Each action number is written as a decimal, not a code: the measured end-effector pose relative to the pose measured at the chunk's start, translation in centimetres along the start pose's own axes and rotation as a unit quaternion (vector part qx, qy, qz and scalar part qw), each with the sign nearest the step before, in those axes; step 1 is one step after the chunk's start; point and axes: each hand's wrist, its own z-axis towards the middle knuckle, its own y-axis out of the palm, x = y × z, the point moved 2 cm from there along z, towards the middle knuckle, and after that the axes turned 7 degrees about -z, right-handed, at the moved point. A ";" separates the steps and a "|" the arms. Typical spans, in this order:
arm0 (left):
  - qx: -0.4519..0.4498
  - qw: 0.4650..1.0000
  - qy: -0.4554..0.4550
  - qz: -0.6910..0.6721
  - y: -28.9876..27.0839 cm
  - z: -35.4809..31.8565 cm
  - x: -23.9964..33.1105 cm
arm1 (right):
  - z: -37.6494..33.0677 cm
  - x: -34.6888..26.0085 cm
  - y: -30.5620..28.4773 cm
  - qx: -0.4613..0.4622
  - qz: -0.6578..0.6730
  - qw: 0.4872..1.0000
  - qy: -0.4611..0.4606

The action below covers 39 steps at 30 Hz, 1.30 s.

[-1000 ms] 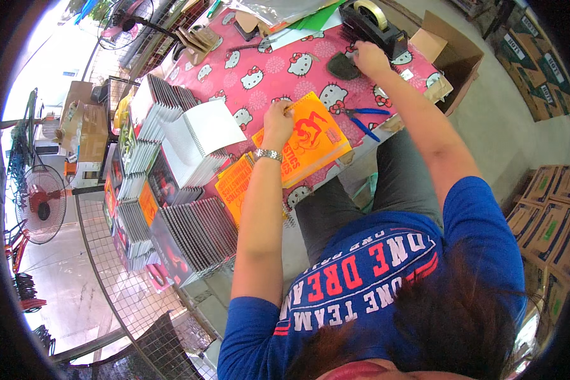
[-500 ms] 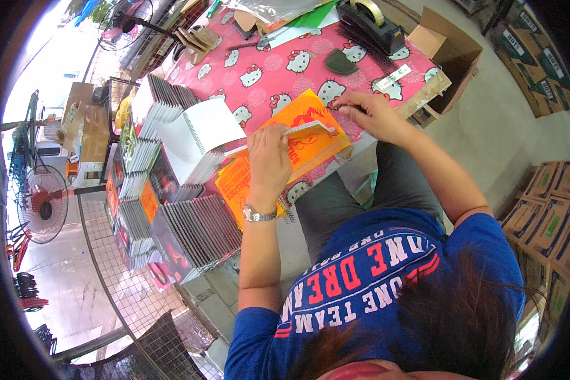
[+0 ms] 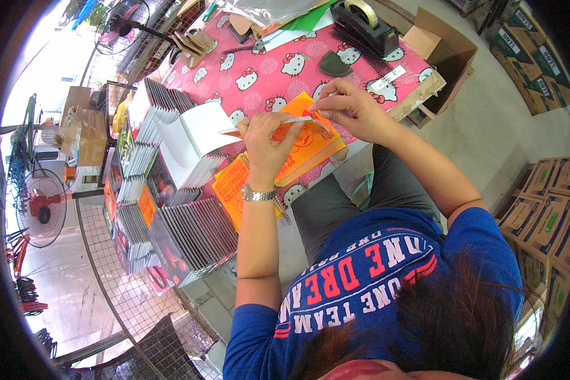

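My left hand (image 3: pixel 266 136) and my right hand (image 3: pixel 348 107) each pinch one end of a pale strip of tape (image 3: pixel 297 120), stretched between them just above an orange spiral notebook (image 3: pixel 316 149). The notebook lies at the near edge of a table with a pink cartoon-cat cloth (image 3: pixel 259 76). A second orange notebook (image 3: pixel 231 183) sits under and to the left of it. A watch is on my left wrist. A black tape dispenser (image 3: pixel 364 22) stands at the far side of the table.
Rows of spiral notebooks (image 3: pixel 190 234) and a white one lying open (image 3: pixel 196 139) fill the table's left side. An open cardboard box (image 3: pixel 443 50) is on the floor to the right, stacked cartons (image 3: pixel 544 209) further right, and a red fan (image 3: pixel 41 206) at far left.
My right hand came back from the tape dispenser to the orange notebook with a strip of tape. My left hand lifted off the cover and took the strip's other end.
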 end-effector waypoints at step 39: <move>0.002 0.994 -0.067 0.092 0.8 -4.1 0.9 | 5.0 18.6 1.7 -0.243 -0.391 0.883 0.092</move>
